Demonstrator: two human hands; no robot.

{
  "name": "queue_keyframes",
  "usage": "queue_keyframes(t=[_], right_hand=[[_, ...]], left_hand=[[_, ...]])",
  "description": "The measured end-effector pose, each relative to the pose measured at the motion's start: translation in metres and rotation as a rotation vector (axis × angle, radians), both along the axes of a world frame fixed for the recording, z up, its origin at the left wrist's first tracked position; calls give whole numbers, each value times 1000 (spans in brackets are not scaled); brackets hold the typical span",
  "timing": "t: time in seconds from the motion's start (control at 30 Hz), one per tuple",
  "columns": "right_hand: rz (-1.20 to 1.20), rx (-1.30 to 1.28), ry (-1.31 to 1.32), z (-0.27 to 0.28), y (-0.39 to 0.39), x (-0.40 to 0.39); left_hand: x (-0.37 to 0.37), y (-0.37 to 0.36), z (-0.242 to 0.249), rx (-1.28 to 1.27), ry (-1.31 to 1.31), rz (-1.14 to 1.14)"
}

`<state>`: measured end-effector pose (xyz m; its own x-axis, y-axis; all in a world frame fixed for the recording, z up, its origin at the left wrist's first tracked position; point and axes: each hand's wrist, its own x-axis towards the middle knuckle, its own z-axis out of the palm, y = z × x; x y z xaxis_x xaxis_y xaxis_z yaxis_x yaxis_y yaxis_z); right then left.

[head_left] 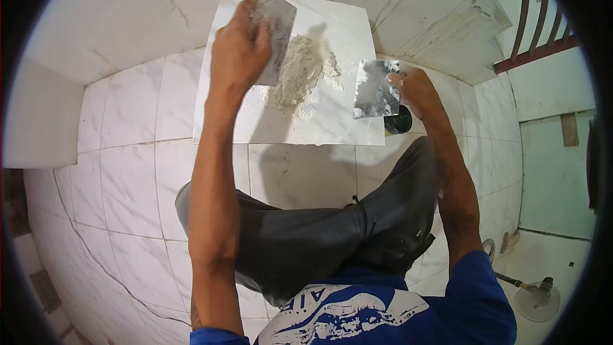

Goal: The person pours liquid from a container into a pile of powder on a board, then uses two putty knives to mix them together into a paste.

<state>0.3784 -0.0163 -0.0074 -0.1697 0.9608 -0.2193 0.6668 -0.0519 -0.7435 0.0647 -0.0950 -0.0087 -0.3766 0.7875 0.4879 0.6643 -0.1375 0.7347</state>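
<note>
A heap of off-white powder [297, 70] lies on a white square board [223, 118] with a slightly marbled surface. My left hand [241, 54] is closed around a flat grey scraper plate [276, 29], raised over the left side of the heap. At the board's right edge, my right hand [416, 92] grips a square metal scraper [377, 89]. Its shiny face is smeared with white powder. Loose crumbs of powder are scattered around the heap. Both scrapers are apart from each other, with the heap between them.
A dark round can [399, 120] stands by the board's right edge, partly hidden. My crossed legs [300, 236] are close to the board's front. White tiles [128, 185] cover the floor. A thin cable [102, 265] runs along the left, and a stained pale wall [191, 0] rises behind.
</note>
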Motion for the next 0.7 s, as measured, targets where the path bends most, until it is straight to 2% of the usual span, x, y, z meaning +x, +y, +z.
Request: queue_keyframes(t=[0.07,0.17,0.27,0.37,0.4,0.5,0.63,0.7], right_hand=[[-18,-118,11,-8,5,9],[136,66,-197,-9,13,-4],[516,174,274,-91,74,6],[207,-128,138,-49,57,-57],[182,-147,236,-48,55,-64],[185,14,104,-38,51,-78],[331,40,-8,13,25,-97],[392,60,-17,30,12,-103]], left_hand=[[-14,-1,-5,10,-46,9],[-11,-10,7,-21,-255,27],[-5,-9,8,24,-239,-18],[2,-2,-1,66,-206,-16],[6,0,1,73,-187,1],[20,-1,5,26,-168,1],[38,6,-1,70,-99,30],[49,5,0,5,-78,31]])
